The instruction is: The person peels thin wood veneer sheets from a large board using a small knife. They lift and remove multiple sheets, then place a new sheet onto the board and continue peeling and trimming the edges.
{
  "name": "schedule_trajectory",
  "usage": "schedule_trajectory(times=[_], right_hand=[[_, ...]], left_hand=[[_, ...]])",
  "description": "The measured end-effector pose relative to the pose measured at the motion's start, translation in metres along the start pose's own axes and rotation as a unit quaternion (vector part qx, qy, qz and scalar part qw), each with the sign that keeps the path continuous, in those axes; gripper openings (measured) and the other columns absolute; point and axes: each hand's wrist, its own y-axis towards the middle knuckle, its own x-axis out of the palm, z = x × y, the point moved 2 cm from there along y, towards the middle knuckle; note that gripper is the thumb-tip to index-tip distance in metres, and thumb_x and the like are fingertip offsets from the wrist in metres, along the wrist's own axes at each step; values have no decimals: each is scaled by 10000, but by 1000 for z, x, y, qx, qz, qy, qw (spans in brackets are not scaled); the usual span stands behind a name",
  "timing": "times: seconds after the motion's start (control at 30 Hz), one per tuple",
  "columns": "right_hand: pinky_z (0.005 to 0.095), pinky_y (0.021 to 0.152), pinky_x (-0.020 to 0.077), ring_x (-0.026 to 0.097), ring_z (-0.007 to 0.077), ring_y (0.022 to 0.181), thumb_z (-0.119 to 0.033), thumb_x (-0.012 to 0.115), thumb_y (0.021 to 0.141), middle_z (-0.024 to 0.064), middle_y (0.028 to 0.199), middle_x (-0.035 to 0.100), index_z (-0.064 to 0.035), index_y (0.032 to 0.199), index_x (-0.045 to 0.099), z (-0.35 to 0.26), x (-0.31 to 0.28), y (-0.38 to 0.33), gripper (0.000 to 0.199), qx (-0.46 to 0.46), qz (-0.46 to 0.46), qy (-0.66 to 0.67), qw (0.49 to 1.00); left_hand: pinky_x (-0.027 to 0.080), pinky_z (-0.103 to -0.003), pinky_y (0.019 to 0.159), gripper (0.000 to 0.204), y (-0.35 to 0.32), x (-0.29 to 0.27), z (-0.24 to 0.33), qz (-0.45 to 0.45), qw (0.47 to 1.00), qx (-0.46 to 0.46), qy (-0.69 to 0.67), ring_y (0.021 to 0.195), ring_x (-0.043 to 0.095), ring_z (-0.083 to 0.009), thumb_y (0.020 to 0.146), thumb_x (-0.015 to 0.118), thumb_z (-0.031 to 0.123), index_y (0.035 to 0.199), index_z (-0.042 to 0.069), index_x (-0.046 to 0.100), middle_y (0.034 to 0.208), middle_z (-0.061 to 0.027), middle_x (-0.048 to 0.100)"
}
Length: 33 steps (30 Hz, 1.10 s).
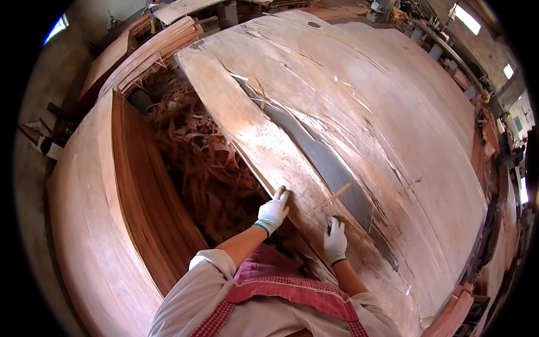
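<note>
Both of my hands wear white gloves with green cuffs. My left hand [273,212] lies at the left edge of a pale wood veneer strip [255,143], fingers stretched onto its surface. To its right and a little nearer, my right hand [335,240] is closed over the same strip. Something small and dark shows at its fingertips, too little to name. Beyond the strip spreads a broad veneer sheet [387,106] with long splits and torn fibres. Between the two, a long gap bares a dark grey surface [317,154]. A loose splinter [337,192] crosses near this gap.
On the left stands a thick stack of veneer sheets [151,196]. Curled brown wood scraps [193,140] fill the space between it and the strip. More veneer bundles [151,53] lie at the far left. Machinery and scraps line the right side.
</note>
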Motion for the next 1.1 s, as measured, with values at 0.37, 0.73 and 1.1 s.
schedule_trajectory(times=[0.37, 0.73, 1.1], right_hand=[[348, 729, 493, 634, 268, 812, -102, 623, 892, 181, 937, 630, 24, 1064, 623, -142, 46, 91, 213, -125, 15, 274, 953], [324, 530, 450, 576, 148, 576, -239, 662, 873, 54, 679, 619, -55, 945, 672, -362, 208, 290, 197, -70, -64, 150, 984], [431, 606, 533, 664, 315, 627, -291, 501, 920, 188, 722, 652, -14, 915, 581, -586, 305, 464, 288, -21, -138, 154, 978]], left_hand=[[541, -389, 766, 320, 54, -115, -72, 200, 967, 112, -113, 957, 634, -333, 919, 557, 199, 1226, 111, 537, 1201, -127, 592], [500, -419, 855, 260, 59, -258, -379, 182, 976, 19, -115, 1007, 612, -353, 907, 556, 204, 1124, 74, 618, 1080, -174, 645], [502, -418, 820, 223, 96, -367, -572, 224, 960, -59, -158, 947, 621, -376, 906, 555, 140, 1085, 19, 610, 1015, -198, 656]])
